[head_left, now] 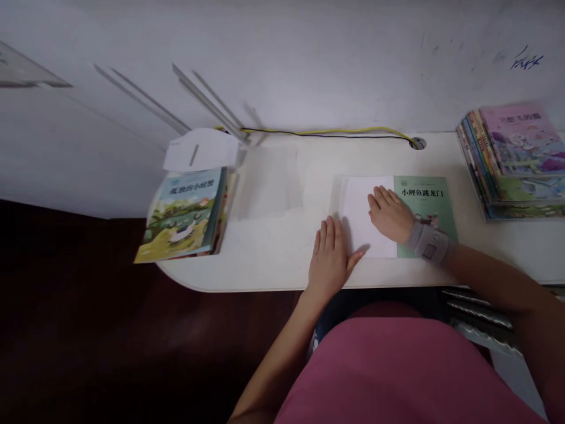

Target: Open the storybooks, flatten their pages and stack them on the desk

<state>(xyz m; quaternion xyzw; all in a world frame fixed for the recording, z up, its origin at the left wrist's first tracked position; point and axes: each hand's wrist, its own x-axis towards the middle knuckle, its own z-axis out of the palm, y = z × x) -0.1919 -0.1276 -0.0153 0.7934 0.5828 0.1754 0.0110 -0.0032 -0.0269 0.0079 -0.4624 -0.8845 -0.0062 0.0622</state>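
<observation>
Left hand (329,259), right hand (388,215) on book (366,206) near desk edge (247,290)

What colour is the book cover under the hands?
The book cover is pale green, shown in the head view.

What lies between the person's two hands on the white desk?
In the head view, a white paper sheet lies between the flat left hand and the braced right hand; it covers part of a green-covered book.
</observation>
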